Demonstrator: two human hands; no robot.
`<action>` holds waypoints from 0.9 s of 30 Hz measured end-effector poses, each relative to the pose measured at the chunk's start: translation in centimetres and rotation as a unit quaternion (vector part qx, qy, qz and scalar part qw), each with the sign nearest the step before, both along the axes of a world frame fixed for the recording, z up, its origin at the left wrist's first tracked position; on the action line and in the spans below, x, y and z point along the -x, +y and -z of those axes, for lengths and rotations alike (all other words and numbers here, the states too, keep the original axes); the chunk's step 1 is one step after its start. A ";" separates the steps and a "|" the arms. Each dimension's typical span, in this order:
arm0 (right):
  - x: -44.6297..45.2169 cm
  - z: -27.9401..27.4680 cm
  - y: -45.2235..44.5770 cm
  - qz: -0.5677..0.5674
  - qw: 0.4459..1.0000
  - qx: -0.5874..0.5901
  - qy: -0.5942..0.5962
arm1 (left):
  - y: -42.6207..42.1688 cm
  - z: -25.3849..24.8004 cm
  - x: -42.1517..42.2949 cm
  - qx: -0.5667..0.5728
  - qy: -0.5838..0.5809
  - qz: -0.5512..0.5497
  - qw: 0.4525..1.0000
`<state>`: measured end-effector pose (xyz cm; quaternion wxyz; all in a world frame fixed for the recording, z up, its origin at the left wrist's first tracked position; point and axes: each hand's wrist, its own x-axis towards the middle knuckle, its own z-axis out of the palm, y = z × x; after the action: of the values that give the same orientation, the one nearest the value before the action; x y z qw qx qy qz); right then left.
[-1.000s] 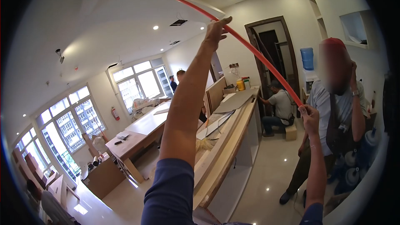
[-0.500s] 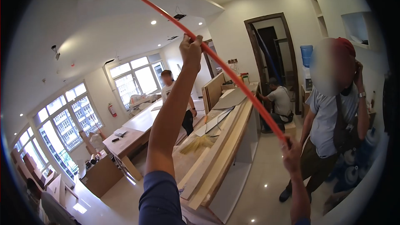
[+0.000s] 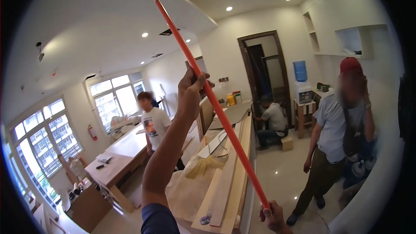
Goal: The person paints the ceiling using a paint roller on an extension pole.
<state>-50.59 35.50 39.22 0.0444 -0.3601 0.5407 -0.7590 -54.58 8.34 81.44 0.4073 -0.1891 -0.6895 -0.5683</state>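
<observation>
With left hand [image 3: 193, 87] curled around the red pole [image 3: 230, 132] and right hand [image 3: 272, 217] closed on its lower end, holding it aslant, raised toward the ceiling [image 3: 99, 13]; cannot tell whether touching, nor how much work remains.

We can read no words, numbers, brands or signs in this view. We see a coloured print [image 3: 152, 128] on the front of a white T-shirt [image 3: 162, 120], but we cannot make out any lettering in it. On the small round patch [image 3: 205, 220] by the boards, the front of the water dispenser [image 3: 303, 95] and the yellow container [image 3: 231, 100], details are too small or blurred for us to read.
</observation>
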 end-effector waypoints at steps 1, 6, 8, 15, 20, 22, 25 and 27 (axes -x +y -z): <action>-1.3 0.2 -0.7 0.020 1.000 -0.004 -0.004 | -0.4 0.2 -0.6 0.004 0.002 0.009 1.000; -7.2 0.3 -1.1 0.116 0.990 -0.050 0.063 | 0.3 -0.1 -4.5 0.049 0.000 0.050 0.998; -8.8 1.5 -1.6 0.135 0.987 -0.058 0.072 | 0.9 -0.1 -6.3 0.056 0.002 0.051 0.997; -17.4 2.1 0.0 0.174 0.980 -0.069 0.068 | 3.8 -0.7 -11.9 0.079 0.005 0.077 0.994; -24.8 0.6 2.3 0.183 0.981 -0.033 0.046 | 6.8 -0.4 -16.7 0.076 0.010 0.109 0.991; -27.3 0.9 3.3 0.213 0.974 -0.050 0.060 | 8.0 -0.3 -18.5 0.080 0.013 0.121 0.989; -31.9 -0.6 4.1 0.219 0.973 -0.044 0.051 | 9.7 -0.1 -22.0 0.078 0.012 0.130 0.988; -34.0 0.1 4.2 0.226 0.972 -0.037 0.050 | 10.3 -0.1 -23.9 0.088 0.010 0.135 0.987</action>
<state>-16.54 39.75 39.11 -0.1420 -0.2639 0.6371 -0.7101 -30.66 18.65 81.51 0.3154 -0.3216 -0.7010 -0.5529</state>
